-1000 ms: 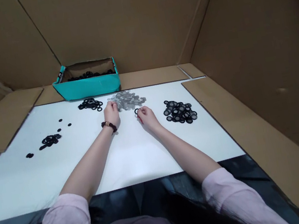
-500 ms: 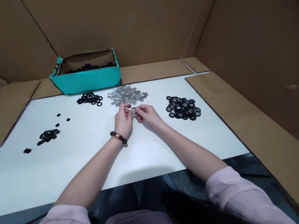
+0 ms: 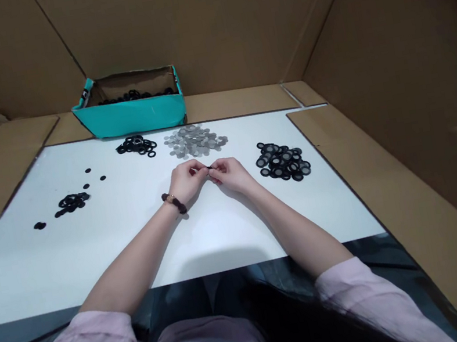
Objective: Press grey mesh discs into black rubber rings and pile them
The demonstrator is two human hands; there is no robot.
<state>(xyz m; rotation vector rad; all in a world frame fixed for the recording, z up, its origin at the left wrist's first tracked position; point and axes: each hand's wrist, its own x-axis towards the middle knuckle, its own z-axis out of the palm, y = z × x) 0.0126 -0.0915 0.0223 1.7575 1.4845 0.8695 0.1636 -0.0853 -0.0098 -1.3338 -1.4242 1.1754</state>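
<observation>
Just in front of the grey disc pile [image 3: 195, 141], my left hand [image 3: 188, 179] and my right hand [image 3: 231, 174] meet, fingertips almost touching. Between them both pinch a small black ring [image 3: 209, 168], mostly covered by the fingers. Whether a grey disc sits inside the ring cannot be made out now. To the right lies a heap of black rings with grey centres [image 3: 283, 161]. A smaller group of open black rings [image 3: 137, 146] lies left of the grey discs.
A turquoise box [image 3: 130, 117] holding black rings stands at the back. Far left on the white tabletop [image 3: 133, 235] lie a cluster of black rings and discs [image 3: 72, 202] and a few scattered black discs [image 3: 40, 226]. Cardboard walls [image 3: 203, 28] enclose the table.
My left hand came back from the grey discs to my right hand, which held the black ring. A grey disc showed at the ring half a second ago; now both hands pinch there.
</observation>
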